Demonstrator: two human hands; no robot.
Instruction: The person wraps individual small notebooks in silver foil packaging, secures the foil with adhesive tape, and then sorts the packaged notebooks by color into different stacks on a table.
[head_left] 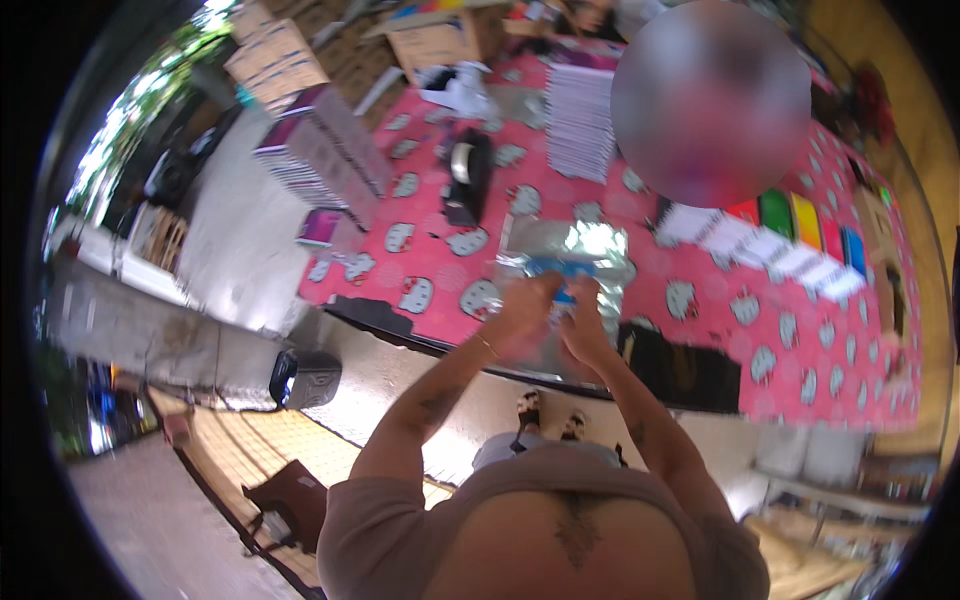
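A blue item [578, 268] lies right at both hands' fingertips, over a shiny silver sheet [520, 235]. The left hand [525, 303] and right hand [583, 308] curl close together; blur hides whether they grasp or press. Positioning seems underway; next calls for steady two-handed control. Beyond the left hand, a tape dispenser [468, 185] stands on the table [650, 300].

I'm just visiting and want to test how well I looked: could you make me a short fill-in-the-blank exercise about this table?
The left hand and right hand are over a shiny, ____-coloured material.
The tablecloth has a mainly ____ background.
In the picture, the black tape dispenser stands to the ____ of the shiny material.
The rightmost pack in the row of coloured packs has a ____ face.

Missing words: silver; pink; left; blue.
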